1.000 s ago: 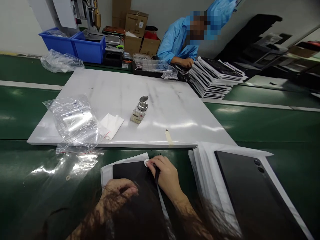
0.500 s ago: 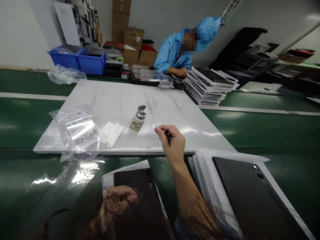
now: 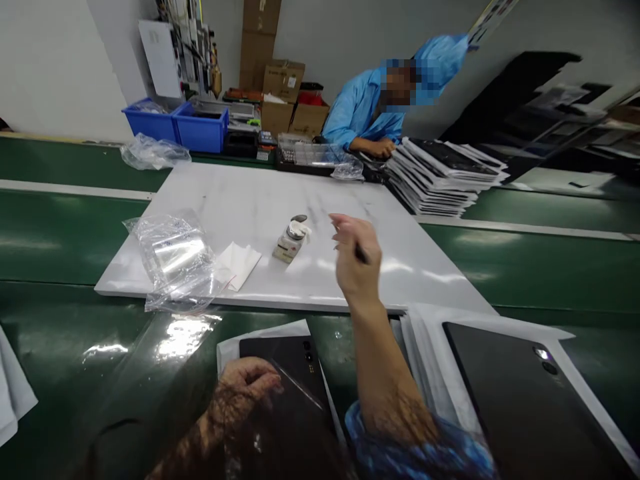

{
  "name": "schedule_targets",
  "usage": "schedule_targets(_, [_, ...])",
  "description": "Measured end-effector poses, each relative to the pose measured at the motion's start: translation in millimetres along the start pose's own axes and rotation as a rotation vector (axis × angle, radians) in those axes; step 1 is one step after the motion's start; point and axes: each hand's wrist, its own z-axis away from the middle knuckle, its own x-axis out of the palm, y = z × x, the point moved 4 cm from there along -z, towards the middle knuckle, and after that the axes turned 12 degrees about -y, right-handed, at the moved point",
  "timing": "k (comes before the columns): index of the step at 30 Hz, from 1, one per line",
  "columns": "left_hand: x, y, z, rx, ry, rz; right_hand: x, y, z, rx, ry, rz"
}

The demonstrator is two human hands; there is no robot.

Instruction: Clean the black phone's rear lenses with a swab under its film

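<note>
My left hand (image 3: 247, 383) is closed over the dark tablet (image 3: 293, 373), its thumb and fingertips together on what looks like a clear plastic film (image 3: 300, 387). The tablet lies back up on a white sleeve, with its camera lenses at the far end. My right hand (image 3: 357, 250) is raised over the white board, fingers curled, and a slim dark object (image 3: 361, 253) shows in its palm; its exact kind is unclear. Left of that hand stands a small bottle (image 3: 287, 248) with its metal lid tipped up. A small white wipe (image 3: 300, 230) rests on the bottle's top.
A clear plastic bag (image 3: 175, 257) and a folded white cloth (image 3: 240, 265) lie on the white board (image 3: 240, 190). At right, another tablet (image 3: 530, 393) tops a stack of white sleeves. Opposite, a co-worker in blue (image 3: 360, 110) sits beside stacked tablets (image 3: 440, 177).
My right hand has let go of the small white wipe, now on the bottle's top, and has lifted up and away. The view has shifted slightly. My left hand stays over the tablet.
</note>
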Motion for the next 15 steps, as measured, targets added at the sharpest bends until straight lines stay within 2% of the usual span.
schedule_targets(2, [-2.0,3.7,1.5,0.000,0.001,0.050,-15.1,-3.7,49.3,0.083,0.059,-0.250])
schedule_targets(3, [-3.1,5.9,2.6,0.003,-0.008,0.060,-20.2,-3.7,76.0,0.154,0.029,-0.368])
schedule_targets(5, [-6.1,9.6,5.7,0.010,-0.023,0.074,-27.1,-1.0,127.6,0.325,-0.126,-0.509])
schedule_targets(8, [-10.5,12.1,10.4,0.022,-0.037,0.071,-42.1,8.2,185.4,0.535,-0.276,-0.548])
schedule_targets(11, [-12.2,13.7,12.7,0.037,-0.086,0.029,-54.8,17.5,211.4,0.664,-0.342,-0.570])
schedule_targets(15, [-11.9,19.3,14.7,0.066,-0.126,-0.027,-54.3,22.5,221.9,0.718,-0.477,-0.633])
